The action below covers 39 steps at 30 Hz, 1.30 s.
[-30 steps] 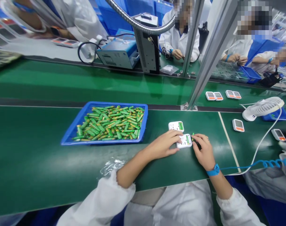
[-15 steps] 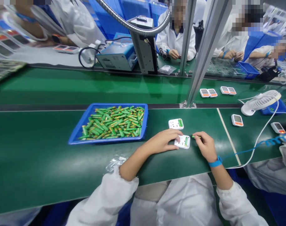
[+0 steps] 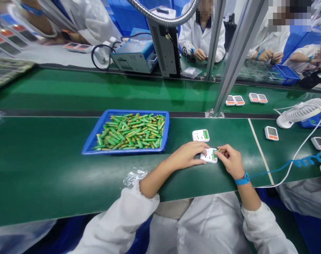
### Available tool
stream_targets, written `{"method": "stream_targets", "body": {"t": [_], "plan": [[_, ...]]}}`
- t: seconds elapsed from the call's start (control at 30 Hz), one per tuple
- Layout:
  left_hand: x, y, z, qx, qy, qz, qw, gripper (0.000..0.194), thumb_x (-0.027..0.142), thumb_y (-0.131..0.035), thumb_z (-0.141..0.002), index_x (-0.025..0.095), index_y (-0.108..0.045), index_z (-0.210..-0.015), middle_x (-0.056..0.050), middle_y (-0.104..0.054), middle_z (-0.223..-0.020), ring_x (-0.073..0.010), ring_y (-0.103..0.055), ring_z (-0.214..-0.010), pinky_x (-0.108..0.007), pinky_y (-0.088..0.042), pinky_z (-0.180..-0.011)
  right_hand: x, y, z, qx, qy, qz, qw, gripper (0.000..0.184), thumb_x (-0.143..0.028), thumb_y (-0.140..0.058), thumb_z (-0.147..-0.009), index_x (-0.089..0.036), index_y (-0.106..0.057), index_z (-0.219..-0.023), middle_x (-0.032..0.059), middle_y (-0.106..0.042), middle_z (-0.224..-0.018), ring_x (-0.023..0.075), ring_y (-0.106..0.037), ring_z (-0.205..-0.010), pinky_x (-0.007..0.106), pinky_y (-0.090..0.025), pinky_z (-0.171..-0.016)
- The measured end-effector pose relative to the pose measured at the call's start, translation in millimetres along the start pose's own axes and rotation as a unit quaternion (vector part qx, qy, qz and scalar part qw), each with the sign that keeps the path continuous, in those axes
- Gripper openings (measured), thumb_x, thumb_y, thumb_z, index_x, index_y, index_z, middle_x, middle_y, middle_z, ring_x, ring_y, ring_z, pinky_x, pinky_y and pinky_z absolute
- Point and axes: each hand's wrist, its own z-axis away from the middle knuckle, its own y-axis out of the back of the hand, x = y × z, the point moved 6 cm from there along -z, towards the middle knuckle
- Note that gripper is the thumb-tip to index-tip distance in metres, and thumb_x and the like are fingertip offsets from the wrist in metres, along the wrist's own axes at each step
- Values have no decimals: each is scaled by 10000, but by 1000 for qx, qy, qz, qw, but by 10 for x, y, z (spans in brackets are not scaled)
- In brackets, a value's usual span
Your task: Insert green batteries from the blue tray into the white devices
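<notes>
My left hand (image 3: 190, 155) grips the left side of a small white device (image 3: 208, 159), which lies face down on the green bench with its battery compartment showing. One green battery (image 3: 214, 154) lies in that compartment. My right hand (image 3: 232, 162), wearing a blue wrist strap, pinches another green battery (image 3: 218, 151) at the compartment's right edge; the fingertips partly hide it. Just beyond, a second white device (image 3: 199, 135) lies face down with green batteries in its compartment. To the left, a blue tray (image 3: 86, 148) is heaped with green and gold batteries (image 3: 134, 132).
A crumpled clear plastic bag (image 3: 134, 176) lies by my left forearm. On the right are a white fan (image 3: 301, 112), its cable and a device with a screen (image 3: 271, 133). A metal post (image 3: 229, 70) rises behind the devices. Co-workers sit across and at the right.
My right hand has brought the battery from beside the device leftward to its compartment. My left hand stays on the device. The whole view has shifted slightly.
</notes>
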Motion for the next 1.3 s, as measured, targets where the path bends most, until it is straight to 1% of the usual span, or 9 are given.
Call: {"method": "stream_targets", "body": {"t": [0.2,0.43,0.53,0.63,0.73,0.87,1.0,1.17,1.3], "plan": [[-27,-83,-2,35,23,12,999,212,339,-859,-986,223,-736,-1113,-136,-765,-1428,-297,-703,-1366,-454,-528,-1189,-104,-22,72,11,87,120,989,282,-445,-655,-1123,-221,-823,-1153,73,-790,-915,251,-726,-852,395,-584,-866],[-7,-106,-33,53,23,-4,998,211,330,-852,-988,212,-717,-1099,-140,-766,-1408,-310,-707,-1341,-455,-541,-1155,-228,-22,320,-23,128,174,976,448,-306,-456,-1181,-226,-683,-1559,159,-800,-1345,322,-741,-1209,530,-591,-1084],[-8,-97,-52,56,18,-15,998,212,310,-849,-986,211,-710,-1113,-140,-759,-1403,-315,-698,-1331,-454,-536,-1150,-220,9,314,-19,114,162,980,398,-321,-515,-1160,-236,-721,-1490,148,-807,-1309,317,-748,-1187,521,-605,-1078],[-8,-84,-57,52,12,-13,998,217,301,-853,-982,211,-707,-1115,-136,-758,-1393,-315,-696,-1326,-448,-529,-1154,-174,48,223,-3,75,130,989,391,-338,-575,-1130,-232,-722,-1476,123,-818,-1180,273,-769,-1014,443,-651,-948],[-7,-75,-56,50,11,-17,999,233,316,-859,-983,210,-704,-1122,-136,-759,-1379,-313,-703,-1303,-436,-534,-1137,-171,63,117,-3,71,99,993,418,-323,-583,-1120,-229,-704,-1509,118,-808,-1234,230,-761,-929,377,-660,-835],[6,-79,-55,54,20,-25,998,234,312,-855,-983,213,-695,-1122,-123,-768,-1346,-305,-712,-1269,-428,-546,-1110,-206,85,36,-19,118,112,986,335,-280,-562,-1125,-250,-786,-1373,111,-814,-1317,258,-788,-1123,422,-666,-995],[32,-88,-45,66,33,-20,997,207,276,-842,-975,223,-693,-1108,-108,-767,-1352,-306,-701,-1305,-438,-542,-1135,-168,99,53,-64,174,166,968,450,-197,-494,-1121,-283,-730,-1495,98,-787,-1438,281,-746,-1341,496,-623,-1160],[26,-95,-32,77,47,-11,996,201,259,-839,-965,226,-685,-1090,-97,-776,-1325,-311,-699,-1312,-443,-547,-1131,-69,70,183,-105,216,229,943,652,-73,-460,-1053,-262,-599,-1660,129,-718,-1554,319,-716,-1365,564,-620,-1158],[12,-112,-30,69,41,-3,997,192,262,-829,-968,230,-693,-1100,-108,-766,-1357,-313,-696,-1319,-456,-551,-1139,-36,41,270,-116,214,239,940,744,-26,-439,-1008,-251,-546,-1709,153,-678,-1599,340,-703,-1331,603,-611,-1155]]}}
